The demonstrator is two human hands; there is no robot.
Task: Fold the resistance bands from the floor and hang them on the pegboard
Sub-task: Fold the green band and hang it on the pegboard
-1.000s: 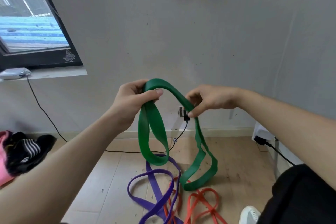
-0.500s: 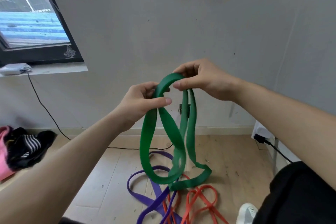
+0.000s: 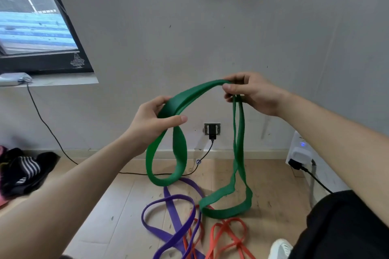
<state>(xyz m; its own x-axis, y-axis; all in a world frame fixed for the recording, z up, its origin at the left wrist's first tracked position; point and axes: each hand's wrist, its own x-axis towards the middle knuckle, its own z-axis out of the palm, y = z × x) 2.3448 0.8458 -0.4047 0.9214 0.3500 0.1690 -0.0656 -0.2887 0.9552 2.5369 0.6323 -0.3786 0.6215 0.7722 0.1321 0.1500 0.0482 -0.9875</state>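
Green band (image 3: 195,93) aloft in two loops

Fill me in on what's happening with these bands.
A person is folding a green band in the air. The left hand grips one bend of it, and the right hand pinches another bend higher up. A loop hangs down below each hand. A purple band and a red band lie tangled on the floor. The green one is not hung yet.

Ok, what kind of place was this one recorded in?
Likely a room in a home: a purple rubber band and an orange rubber band lying on the pale wood-plank floor, a metal wall socket with a black charger plugged in, a heap of dark striped clothes.
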